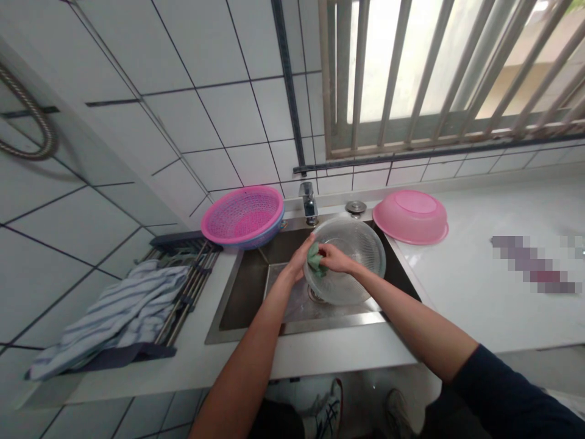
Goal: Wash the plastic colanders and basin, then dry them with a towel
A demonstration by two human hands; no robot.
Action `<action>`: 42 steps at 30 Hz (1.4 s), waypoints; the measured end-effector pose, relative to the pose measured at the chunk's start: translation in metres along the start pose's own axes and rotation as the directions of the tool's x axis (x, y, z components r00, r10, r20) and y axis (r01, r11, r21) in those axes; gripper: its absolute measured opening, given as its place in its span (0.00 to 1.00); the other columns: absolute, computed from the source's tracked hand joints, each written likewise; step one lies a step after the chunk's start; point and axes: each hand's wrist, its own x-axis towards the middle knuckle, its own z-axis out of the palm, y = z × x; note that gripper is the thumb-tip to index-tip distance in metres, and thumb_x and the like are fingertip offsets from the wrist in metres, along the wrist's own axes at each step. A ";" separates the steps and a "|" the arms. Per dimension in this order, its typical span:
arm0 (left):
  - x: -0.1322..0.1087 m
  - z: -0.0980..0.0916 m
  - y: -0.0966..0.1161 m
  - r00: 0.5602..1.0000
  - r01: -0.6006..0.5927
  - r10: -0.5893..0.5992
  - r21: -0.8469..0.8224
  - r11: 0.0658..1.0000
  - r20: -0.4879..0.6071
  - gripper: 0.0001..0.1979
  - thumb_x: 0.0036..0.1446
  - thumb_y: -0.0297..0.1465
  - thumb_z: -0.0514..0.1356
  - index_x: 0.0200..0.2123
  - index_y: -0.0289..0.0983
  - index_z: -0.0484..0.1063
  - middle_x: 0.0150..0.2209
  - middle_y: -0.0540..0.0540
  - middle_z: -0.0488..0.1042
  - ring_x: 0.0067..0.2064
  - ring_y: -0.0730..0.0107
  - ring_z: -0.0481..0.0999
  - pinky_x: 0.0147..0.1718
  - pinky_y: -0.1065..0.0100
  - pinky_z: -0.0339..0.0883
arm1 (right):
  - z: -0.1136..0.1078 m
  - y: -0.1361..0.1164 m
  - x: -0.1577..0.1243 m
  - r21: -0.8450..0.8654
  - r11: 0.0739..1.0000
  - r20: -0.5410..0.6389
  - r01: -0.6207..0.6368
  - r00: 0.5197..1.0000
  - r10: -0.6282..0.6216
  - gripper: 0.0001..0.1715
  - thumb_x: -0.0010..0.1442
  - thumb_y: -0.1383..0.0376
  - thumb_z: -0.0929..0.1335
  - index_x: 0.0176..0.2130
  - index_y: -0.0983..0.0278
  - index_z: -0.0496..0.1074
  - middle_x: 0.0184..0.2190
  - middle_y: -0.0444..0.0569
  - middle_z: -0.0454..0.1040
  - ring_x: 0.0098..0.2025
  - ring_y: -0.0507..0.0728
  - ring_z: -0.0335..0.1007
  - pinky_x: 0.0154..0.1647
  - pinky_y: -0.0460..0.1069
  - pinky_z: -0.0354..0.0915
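A clear glass bowl [354,259] is tilted over the steel sink [249,286], its opening facing me. My left hand [299,259] grips the bowl's left rim. My right hand [333,258] is closed on a green scrubbing cloth [315,258], pressed against the bowl's inside near that rim. Both hands meet at the cloth.
A tap [309,202] stands behind the sink. A pink colander nested in a blue one [243,216] sits at the back left. An upturned pink basin [410,215] rests on the white counter [475,286] at right. A striped towel [114,314] lies on a drying rack [187,286] at left.
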 end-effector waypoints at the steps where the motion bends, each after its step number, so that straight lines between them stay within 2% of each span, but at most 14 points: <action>1: -0.001 0.001 0.001 0.999 0.046 -0.046 -0.012 0.999 0.014 0.28 0.68 0.52 0.63 0.54 0.32 0.80 0.41 0.38 0.83 0.36 0.63 0.82 0.39 0.66 0.78 | -0.002 0.000 0.001 -0.008 1.000 -0.093 0.003 0.996 -0.003 0.12 0.45 0.67 0.66 0.33 0.64 0.74 0.31 0.45 0.77 0.33 0.54 0.68 0.37 0.47 0.66; 5: -0.006 0.006 0.007 0.994 0.111 -0.111 -0.034 0.993 0.011 0.25 0.71 0.50 0.59 0.49 0.33 0.82 0.38 0.40 0.83 0.32 0.64 0.81 0.34 0.64 0.78 | -0.016 0.000 0.007 -0.016 0.999 -0.560 -0.030 0.828 0.016 0.14 0.48 0.65 0.66 0.36 0.64 0.75 0.35 0.49 0.79 0.37 0.57 0.71 0.40 0.49 0.69; 7: -0.007 0.008 0.008 0.993 0.121 -0.120 -0.045 0.992 0.024 0.25 0.72 0.50 0.59 0.49 0.34 0.82 0.38 0.40 0.83 0.31 0.63 0.81 0.33 0.64 0.78 | -0.020 -0.003 0.008 -0.008 0.999 -0.619 -0.036 0.785 0.023 0.15 0.48 0.64 0.66 0.37 0.64 0.76 0.36 0.50 0.79 0.37 0.58 0.71 0.40 0.49 0.69; 9: -0.007 0.008 0.009 0.993 0.111 -0.109 -0.060 0.992 0.034 0.25 0.73 0.49 0.57 0.52 0.34 0.81 0.37 0.40 0.83 0.30 0.63 0.80 0.33 0.64 0.78 | -0.018 -0.006 0.006 -0.006 1.000 -0.495 -0.011 0.869 0.007 0.14 0.48 0.65 0.66 0.37 0.64 0.75 0.35 0.49 0.78 0.36 0.57 0.70 0.38 0.49 0.68; 12: -0.005 0.006 0.009 0.998 0.055 -0.056 -0.088 0.995 -0.010 0.25 0.75 0.46 0.55 0.59 0.34 0.78 0.37 0.41 0.83 0.30 0.65 0.81 0.33 0.67 0.77 | -0.009 -0.009 -0.002 -0.011 1.000 -0.014 0.018 1.000 -0.019 0.10 0.47 0.68 0.66 0.32 0.64 0.74 0.31 0.45 0.75 0.32 0.54 0.67 0.34 0.47 0.64; 16: -0.004 0.003 0.009 0.995 0.099 -0.101 -0.080 0.992 -0.013 0.27 0.73 0.49 0.57 0.63 0.35 0.75 0.36 0.41 0.83 0.30 0.62 0.82 0.32 0.65 0.77 | -0.001 -0.008 -0.008 -0.066 0.998 0.362 -0.006 0.932 0.030 0.08 0.43 0.71 0.66 0.28 0.63 0.72 0.26 0.41 0.71 0.27 0.51 0.61 0.29 0.45 0.60; 20: -0.006 0.006 0.009 0.995 0.097 -0.097 -0.091 0.991 0.004 0.23 0.74 0.45 0.57 0.55 0.32 0.80 0.38 0.39 0.84 0.33 0.62 0.83 0.36 0.65 0.78 | -0.010 -0.006 -0.001 -0.022 0.999 -0.041 -0.033 0.999 0.032 0.09 0.45 0.68 0.65 0.30 0.64 0.72 0.28 0.44 0.74 0.30 0.53 0.66 0.32 0.46 0.63; 24: -0.008 0.009 0.010 0.989 0.145 -0.143 -0.057 0.988 0.043 0.26 0.73 0.49 0.57 0.51 0.33 0.81 0.37 0.39 0.83 0.30 0.63 0.81 0.33 0.64 0.78 | -0.023 -0.009 0.006 -0.001 0.999 -0.494 -0.041 0.869 0.035 0.13 0.47 0.65 0.65 0.34 0.65 0.74 0.32 0.48 0.78 0.34 0.56 0.70 0.35 0.48 0.65; 28: -0.009 0.010 0.010 0.996 0.086 -0.087 -0.057 0.995 -0.005 0.25 0.74 0.48 0.56 0.54 0.34 0.80 0.35 0.40 0.83 0.30 0.64 0.81 0.33 0.65 0.78 | -0.014 -0.011 0.000 0.035 0.999 -0.108 0.018 0.994 -0.014 0.12 0.47 0.66 0.66 0.34 0.65 0.75 0.30 0.45 0.76 0.31 0.53 0.67 0.34 0.46 0.64; 31: -0.009 0.010 0.010 0.996 0.069 -0.072 -0.065 0.996 -0.045 0.25 0.75 0.47 0.55 0.58 0.35 0.79 0.37 0.40 0.84 0.31 0.62 0.82 0.34 0.65 0.78 | -0.002 -0.008 -0.006 0.035 0.999 0.280 0.016 0.960 -0.026 0.07 0.45 0.67 0.67 0.28 0.64 0.73 0.26 0.41 0.72 0.28 0.51 0.63 0.30 0.45 0.61; 33: -0.010 0.011 0.010 0.994 0.092 -0.096 -0.061 0.994 -0.054 0.26 0.75 0.47 0.54 0.59 0.35 0.79 0.37 0.40 0.85 0.31 0.61 0.83 0.34 0.64 0.78 | 0.000 -0.007 -0.007 0.024 1.000 0.326 0.004 0.945 -0.012 0.06 0.44 0.68 0.67 0.27 0.64 0.73 0.25 0.41 0.71 0.26 0.50 0.62 0.29 0.45 0.60; 36: -0.010 0.014 0.011 0.994 0.092 -0.096 -0.070 0.993 -0.046 0.24 0.76 0.45 0.54 0.57 0.34 0.80 0.37 0.40 0.85 0.32 0.62 0.83 0.35 0.65 0.78 | -0.006 -0.008 -0.003 0.041 0.999 0.050 -0.024 0.999 0.022 0.08 0.46 0.67 0.66 0.30 0.64 0.74 0.27 0.43 0.73 0.28 0.52 0.64 0.31 0.45 0.63; 39: -0.010 0.015 0.011 0.993 0.121 -0.122 -0.068 0.990 -0.004 0.24 0.75 0.46 0.55 0.52 0.32 0.81 0.37 0.39 0.84 0.31 0.63 0.81 0.33 0.65 0.78 | -0.013 -0.013 0.003 0.075 0.997 -0.346 -0.017 0.937 0.042 0.11 0.46 0.65 0.66 0.32 0.65 0.74 0.30 0.46 0.77 0.32 0.54 0.69 0.35 0.47 0.66; 42: -0.008 0.012 0.011 0.992 0.124 -0.124 -0.054 0.991 0.016 0.24 0.73 0.47 0.57 0.52 0.32 0.81 0.38 0.39 0.84 0.31 0.63 0.81 0.32 0.65 0.78 | -0.012 -0.016 0.003 0.084 0.996 -0.351 -0.013 0.935 0.042 0.12 0.47 0.65 0.66 0.33 0.65 0.75 0.31 0.47 0.77 0.32 0.54 0.69 0.35 0.47 0.67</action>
